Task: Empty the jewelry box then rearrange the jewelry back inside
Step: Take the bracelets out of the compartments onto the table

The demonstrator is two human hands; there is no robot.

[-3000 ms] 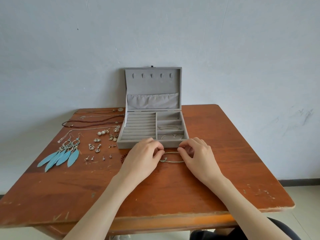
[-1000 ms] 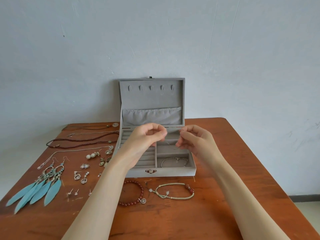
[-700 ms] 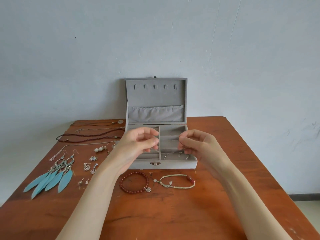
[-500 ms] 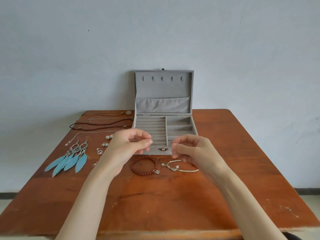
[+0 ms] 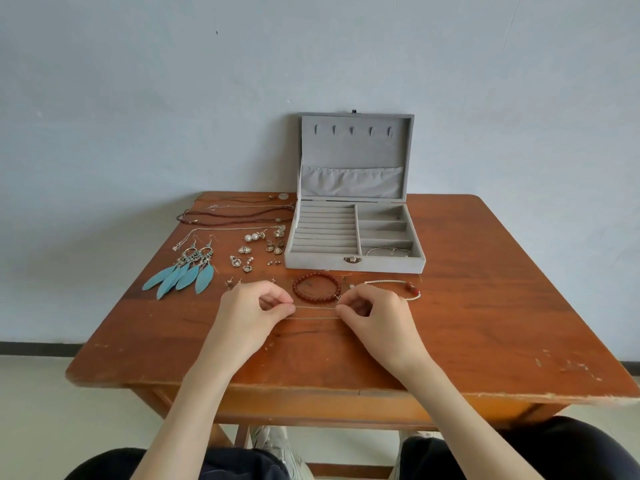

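Jewelry box (image 5: 354, 237), grey velvet, standing open at the far middle of the wooden counter (image 5: 485, 323), its lid (image 5: 356, 155) upright near the wall. The lid carries a row of small hooks above a gathered pocket. The base holds ring rolls on the left and four compartments on the right; the nearest right compartment contains a thin silver bangle (image 5: 388, 251), the other three show only lining.

Near edge of the box, on the counter: a red bead bracelet (image 5: 317, 287) just in front of the clasp, and to its right a pale cord bracelet (image 5: 398, 289) with red beads, partly hidden behind the right hand.

Left hand (image 5: 251, 308) and right hand (image 5: 374, 311), each with thumb and forefinger pinching one end of a thin chain (image 5: 315, 312), which is stretched between them in two strands low over the counter; whether it touches the wood cannot be told.

Left of the box, well apart from the hands: a pair of blue feather earrings (image 5: 183, 275), several small earrings and studs (image 5: 258, 252), pearl earrings (image 5: 254, 236), and farther back dark bead necklaces (image 5: 235, 218) with thin chains laid in rows.

Below the counter edge, dark trousers and a shoe of the seated person are visible.
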